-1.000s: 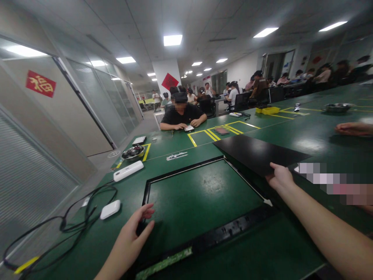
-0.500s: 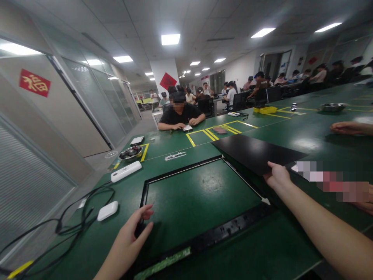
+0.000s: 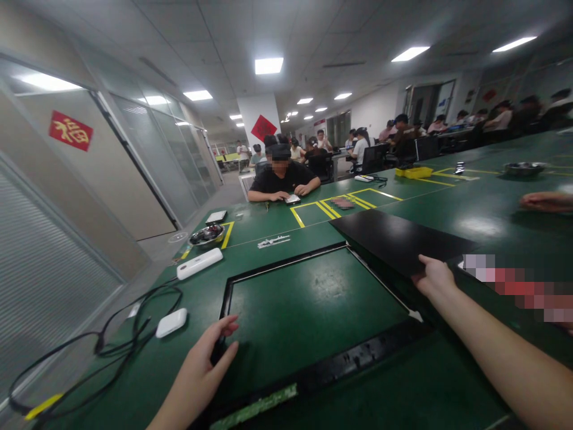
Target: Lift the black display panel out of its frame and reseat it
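Note:
A black rectangular frame (image 3: 286, 263) lies on the green table, with a strip of green circuit board (image 3: 255, 409) along its near bar. My left hand (image 3: 208, 352) is at the frame's left bar, thumb and fingers apart; whether they press on the bar I cannot tell. To the right, my right hand (image 3: 436, 278) grips the near edge of a thin black panel (image 3: 398, 236), thumb on top and fingers hidden underneath. The panel is tilted beside the frame's right bar, its far left corner close to the frame's far right corner.
Left of the frame are a white power bank (image 3: 200, 264), a white case (image 3: 172, 323), black cables (image 3: 120, 346) and a metal bowl (image 3: 206, 236). Small white strips (image 3: 273, 241) lie beyond it. Across the table sits a person (image 3: 284, 176); another person's hand (image 3: 546, 202) is at right.
The whole view has shifted slightly right and down. Both hands, the frame and the panel keep nearly the same places relative to one another.

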The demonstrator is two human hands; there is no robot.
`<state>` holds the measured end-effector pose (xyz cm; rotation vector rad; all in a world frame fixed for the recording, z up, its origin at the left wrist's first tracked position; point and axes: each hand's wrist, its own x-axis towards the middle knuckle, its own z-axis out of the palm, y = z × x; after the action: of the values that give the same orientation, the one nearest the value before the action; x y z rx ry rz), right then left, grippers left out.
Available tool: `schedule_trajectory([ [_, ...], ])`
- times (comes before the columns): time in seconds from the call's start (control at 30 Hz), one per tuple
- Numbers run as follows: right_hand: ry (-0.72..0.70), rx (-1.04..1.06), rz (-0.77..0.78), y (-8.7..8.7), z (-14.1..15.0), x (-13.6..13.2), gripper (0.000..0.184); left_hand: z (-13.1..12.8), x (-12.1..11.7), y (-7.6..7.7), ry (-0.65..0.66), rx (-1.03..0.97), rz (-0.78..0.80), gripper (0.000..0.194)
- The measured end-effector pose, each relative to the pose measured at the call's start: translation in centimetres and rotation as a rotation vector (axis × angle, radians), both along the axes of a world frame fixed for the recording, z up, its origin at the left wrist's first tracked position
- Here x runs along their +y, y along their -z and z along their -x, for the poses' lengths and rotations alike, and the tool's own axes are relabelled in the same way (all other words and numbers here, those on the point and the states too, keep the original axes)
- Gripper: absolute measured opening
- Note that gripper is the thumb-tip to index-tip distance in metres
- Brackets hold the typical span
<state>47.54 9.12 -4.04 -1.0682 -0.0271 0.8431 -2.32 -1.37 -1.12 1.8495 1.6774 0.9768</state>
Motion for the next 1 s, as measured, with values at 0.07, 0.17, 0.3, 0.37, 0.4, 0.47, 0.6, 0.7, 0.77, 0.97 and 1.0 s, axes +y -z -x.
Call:
schedule_trajectory([
  [0.07,0.032,-0.012,-0.033,-0.6,0.3,-0.2,0.038,0.1,0.0,0.1,0.008,0.002,-0.006,0.045],
  [0.17,0.047,-0.035,-0.095,-1.8,0.7,-0.6,0.034,0.2,0.0,0.1,-0.001,-0.008,-0.018,0.044],
  [0.3,0.014,-0.045,-0.138,-3.1,1.5,-1.4,0.035,0.4,0.1,-0.1,-0.064,-0.059,-0.005,0.043],
  [0.37,-0.037,-0.049,-0.138,-3.7,1.8,-1.9,0.032,0.5,0.3,-0.3,-0.134,-0.128,0.024,0.046],
  [0.4,-0.072,-0.056,-0.126,-4.0,2.0,-2.1,0.029,0.5,0.4,-0.3,-0.180,-0.185,0.048,0.047],
  [0.47,-0.151,-0.071,-0.092,-4.3,2.2,-2.6,0.022,0.6,0.5,-0.5,-0.282,-0.362,0.093,0.049],
  [0.6,-0.306,-0.090,-0.046,-4.3,2.4,-3.4,0.018,0.5,0.4,-1.5,-0.376,-0.870,0.156,0.048],
  [0.7,-0.505,-0.103,-0.060,-3.8,2.8,-3.6,0.027,0.1,0.1,-2.7,-0.363,-1.068,0.289,0.055],
  [0.77,-0.665,-0.116,-0.078,-3.5,3.4,-3.7,0.037,-0.1,-0.1,-3.1,-0.349,-1.106,0.383,0.059],
  [0.97,-0.982,-0.278,-0.096,-2.6,5.5,-3.8,0.041,1.7,0.7,-2.5,-0.450,-1.028,0.414,0.062],
  [1.0,-1.028,-0.313,-0.089,-2.5,5.7,-3.9,0.041,2.2,0.9,-2.4,-0.473,-0.972,0.425,0.061],
])
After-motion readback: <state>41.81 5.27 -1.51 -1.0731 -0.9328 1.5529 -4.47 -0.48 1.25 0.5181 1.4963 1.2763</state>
